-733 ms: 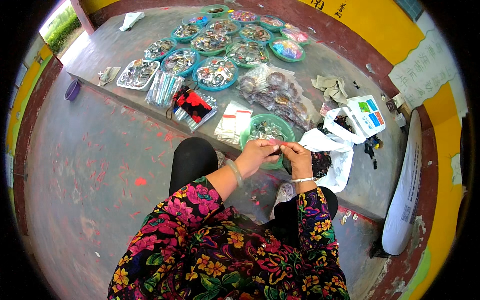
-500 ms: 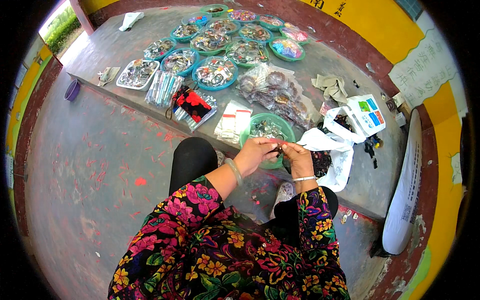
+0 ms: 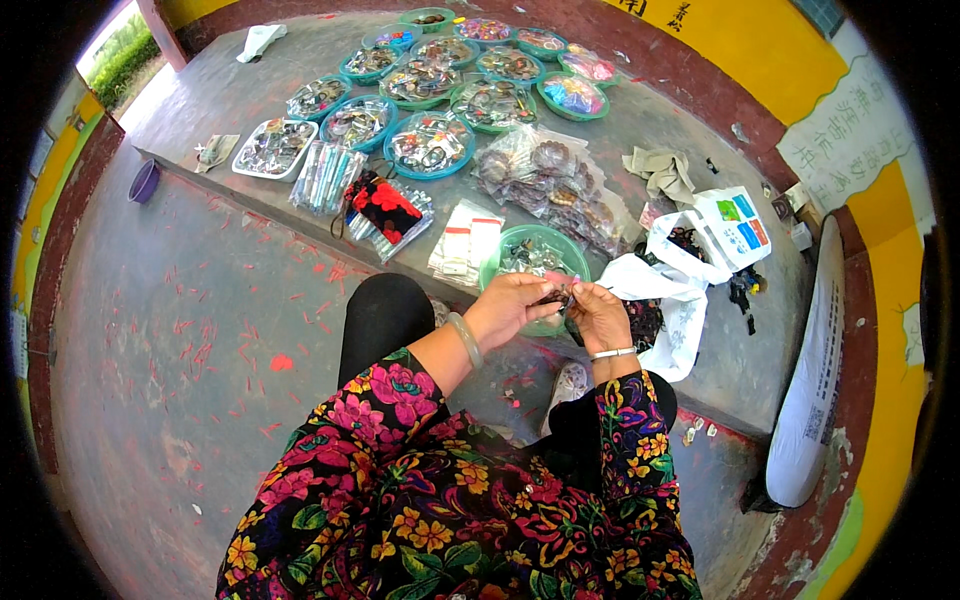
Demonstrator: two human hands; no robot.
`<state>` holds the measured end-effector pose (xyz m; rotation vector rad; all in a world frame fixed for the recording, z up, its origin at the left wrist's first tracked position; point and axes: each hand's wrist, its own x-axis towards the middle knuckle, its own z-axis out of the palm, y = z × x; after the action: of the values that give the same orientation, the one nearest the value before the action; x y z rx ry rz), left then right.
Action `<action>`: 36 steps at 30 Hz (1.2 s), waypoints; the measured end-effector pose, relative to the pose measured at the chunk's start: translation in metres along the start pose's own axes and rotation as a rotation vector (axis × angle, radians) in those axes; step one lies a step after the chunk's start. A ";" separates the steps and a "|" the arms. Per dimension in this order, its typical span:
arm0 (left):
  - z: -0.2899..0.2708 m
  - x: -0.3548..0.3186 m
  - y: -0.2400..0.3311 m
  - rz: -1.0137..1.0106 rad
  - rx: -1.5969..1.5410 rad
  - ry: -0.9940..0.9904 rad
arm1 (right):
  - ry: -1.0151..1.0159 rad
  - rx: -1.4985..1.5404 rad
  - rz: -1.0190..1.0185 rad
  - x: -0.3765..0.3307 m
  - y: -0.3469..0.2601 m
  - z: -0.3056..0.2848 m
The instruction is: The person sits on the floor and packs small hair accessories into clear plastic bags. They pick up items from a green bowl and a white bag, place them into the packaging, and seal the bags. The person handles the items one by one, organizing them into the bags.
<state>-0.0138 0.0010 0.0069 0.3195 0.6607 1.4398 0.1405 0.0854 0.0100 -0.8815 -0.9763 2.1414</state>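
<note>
My left hand (image 3: 508,303) and my right hand (image 3: 600,315) meet above a green basin (image 3: 487,268), fingertips closed. Pinched between them is a small plastic bag (image 3: 556,280) with a pinkish upper edge and something dark in it, too small to make out. Inside the basin lie several small clear packets (image 3: 535,255). Just right of my right hand, a white plastic bag (image 3: 672,350) stands open with dark pieces inside. Left of the basin is a stack of white, red-edged packets (image 3: 470,240).
Several basins of packets, among them a blue basin (image 3: 430,174), fill the raised ledge's far part. Clear bags of brown round items (image 3: 550,180) lie nearer. A black-and-red pouch (image 3: 388,208) rests on packaged goods. Red scraps dot the floor (image 3: 200,400); a purple bowl (image 3: 145,181) stands left.
The red strip seen edge-on between my fingertips now shows as a pinkish bag top. My right hand has shifted slightly right and turned; both hands still pinch the bag.
</note>
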 end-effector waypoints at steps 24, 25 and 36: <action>-0.009 0.009 -0.020 0.040 0.463 0.053 | 0.092 -1.321 -1.037 -0.018 -0.002 0.036; -0.009 0.009 -0.020 0.043 0.526 0.039 | 0.094 -1.327 -1.035 -0.018 -0.001 0.036; -0.009 0.006 -0.022 0.177 0.870 0.032 | 0.112 -1.436 -1.074 -0.019 -0.001 0.036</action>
<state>-0.0018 0.0023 -0.0141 1.0505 1.2945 1.2518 0.1241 0.0573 0.0348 -0.6840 -2.2404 0.2887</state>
